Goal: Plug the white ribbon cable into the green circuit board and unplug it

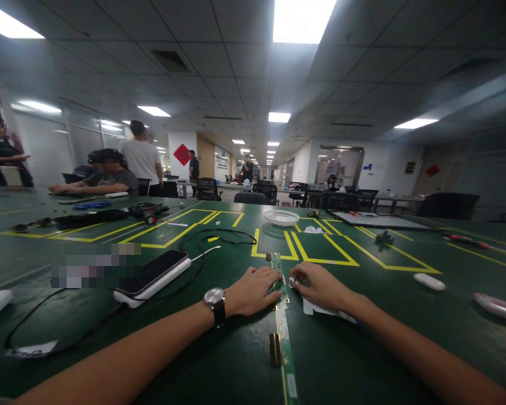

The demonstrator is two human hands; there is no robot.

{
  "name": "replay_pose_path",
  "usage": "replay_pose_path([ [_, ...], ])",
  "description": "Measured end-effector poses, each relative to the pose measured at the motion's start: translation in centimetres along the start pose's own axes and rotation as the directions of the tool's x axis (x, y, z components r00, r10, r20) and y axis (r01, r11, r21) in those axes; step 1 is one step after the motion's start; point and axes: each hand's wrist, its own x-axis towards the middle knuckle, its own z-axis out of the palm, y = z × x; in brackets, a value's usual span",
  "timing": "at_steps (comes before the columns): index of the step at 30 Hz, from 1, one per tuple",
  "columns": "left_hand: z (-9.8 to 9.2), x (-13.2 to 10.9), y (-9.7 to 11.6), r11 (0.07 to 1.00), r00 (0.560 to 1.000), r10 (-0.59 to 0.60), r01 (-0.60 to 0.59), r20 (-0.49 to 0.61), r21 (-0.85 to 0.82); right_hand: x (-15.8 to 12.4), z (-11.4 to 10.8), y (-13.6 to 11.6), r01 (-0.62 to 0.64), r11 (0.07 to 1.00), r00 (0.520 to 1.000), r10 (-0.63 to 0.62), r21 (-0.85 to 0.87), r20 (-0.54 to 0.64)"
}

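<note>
A long, narrow green circuit board [281,326] lies on the table, running away from me. Across its far part rests my left hand [255,289], fingers extended and thumb apart, touching the board from its left side. My right hand [316,284] is just right of the board, with thumb and fingers closed on a small white piece [292,282] whose kind is too small to make out. Under that hand lies a flat white sheet or wrapper [320,309], partly hidden. A dark brown flex strip [275,350] sticks out from the board's left edge.
A phone [156,273] lies on a white power bank with black cables to the left. A white basket [281,217] stands ahead, near crumpled white paper [314,229]. Rightward are a white oval object [429,282] and a screwdriver [468,241]. A person [109,174] sits at the far left.
</note>
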Motion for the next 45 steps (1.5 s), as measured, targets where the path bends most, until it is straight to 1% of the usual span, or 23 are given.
replay_pose_path([
  [3,0.0,0.0,-0.1,1.0,1.0,0.006,-0.006,0.002,0.0,0.2,0.3,-0.6,-0.011,0.999,1.0,0.01,-0.032,-0.019],
  [8,0.0,-0.1,-0.1,1.0,1.0,0.015,-0.015,0.004,0.0,0.3,0.6,-0.9,-0.013,0.998,0.999,0.01,-0.065,-0.047],
  [11,0.1,0.0,-0.2,1.0,1.0,0.021,-0.021,0.011,-0.003,0.3,0.8,-0.9,0.02,0.998,0.998,-0.024,-0.064,-0.051],
  [15,0.3,0.1,-0.5,0.999,0.999,0.031,-0.031,0.025,-0.009,0.4,1.0,-0.5,0.097,0.994,0.993,-0.1,-0.044,-0.057],
  [21,0.1,0.2,-0.7,0.997,0.996,0.063,-0.059,0.064,-0.054,0.9,1.1,0.4,0.189,0.981,0.98,-0.187,0.035,-0.064],
  [25,0.0,0.3,-1.0,0.996,0.993,0.071,-0.065,0.098,-0.056,1.0,1.0,0.5,0.209,0.977,0.977,-0.207,0.05,-0.046],
  [28,0.1,0.3,-1.2,0.996,0.991,0.077,-0.071,0.107,-0.059,1.0,0.7,0.5,0.19,0.981,0.981,-0.189,0.046,-0.037],
  [31,0.1,0.2,-1.1,0.995,0.995,0.073,-0.067,0.075,-0.078,1.0,0.0,0.3,0.177,0.982,0.984,-0.177,0.067,0.005],
  [33,0.0,0.2,-1.0,0.993,0.998,0.054,-0.051,0.028,-0.103,0.9,-0.4,0.2,0.206,0.972,0.978,-0.209,0.112,0.013],
  [34,0.0,0.2,-0.9,0.992,0.999,0.044,-0.043,0.006,-0.122,0.9,-0.5,0.2,0.234,0.962,0.972,-0.236,0.138,-0.003],
  [35,0.0,0.3,-0.9,0.989,0.999,0.014,-0.02,-0.045,-0.145,0.9,-0.4,0.3,0.264,0.951,0.964,-0.265,0.158,-0.015],
  [37,0.0,0.5,-1.0,0.982,0.987,-0.069,0.042,-0.146,-0.184,0.9,0.1,0.9,0.273,0.945,0.96,-0.28,0.183,0.018],
  [39,0.0,0.7,-1.4,0.965,0.952,-0.195,0.143,-0.235,-0.22,1.1,0.9,2.0,0.242,0.951,0.961,-0.262,0.194,0.086],
  [41,0.0,0.9,-1.7,0.951,0.924,-0.272,0.214,-0.269,-0.225,1.3,1.8,3.5,0.216,0.958,0.965,-0.239,0.188,0.11],
  [43,0.1,1.0,-1.9,0.957,0.93,-0.262,0.216,-0.258,-0.193,1.7,2.7,5.4,0.188,0.971,0.974,-0.204,0.146,0.102],
  [45,0.2,1.0,-1.9,0.978,0.954,-0.188,0.16,-0.232,-0.135,2.2,3.4,7.8,0.17,0.98,0.983,-0.176,0.1,0.049],
])
